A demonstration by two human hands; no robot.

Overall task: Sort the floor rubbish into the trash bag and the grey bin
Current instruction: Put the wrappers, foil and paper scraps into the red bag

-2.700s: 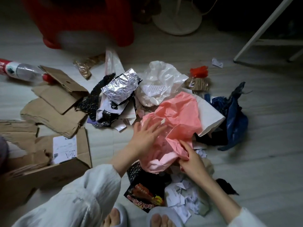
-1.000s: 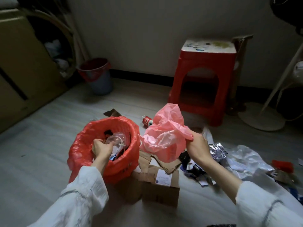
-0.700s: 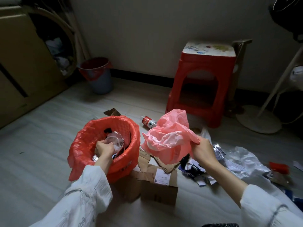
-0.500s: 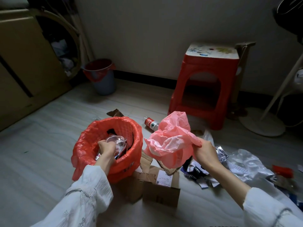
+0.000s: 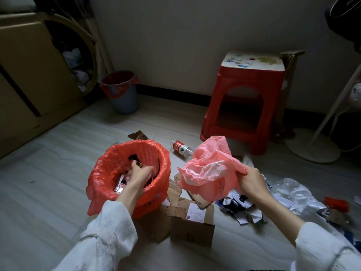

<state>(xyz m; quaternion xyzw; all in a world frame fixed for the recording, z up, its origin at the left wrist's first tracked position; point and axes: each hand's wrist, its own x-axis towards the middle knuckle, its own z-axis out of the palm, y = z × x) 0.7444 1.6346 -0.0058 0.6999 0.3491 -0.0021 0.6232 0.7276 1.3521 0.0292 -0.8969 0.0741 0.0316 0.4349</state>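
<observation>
Loose white crinkled sleeves (image 5: 109, 227) on both arms

Thin pink plastic bag (image 5: 210, 171), crinkled and faintly translucent, beside a basket lined with glossy red plastic film (image 5: 101, 173); matt brown cardboard box (image 5: 192, 225) with a white paper label; clear plastic bottle (image 5: 181, 150); smooth hard-plastic red stool (image 5: 248, 98); pale, matt wood-grain floor (image 5: 48, 153); crumpled silver foil (image 5: 266, 182); soft white cloth sleeves (image 5: 109, 235)

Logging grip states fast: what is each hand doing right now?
Left hand: inside the red-lined basket; grip cannot be told.
Right hand: grips the pink plastic bag.
</observation>
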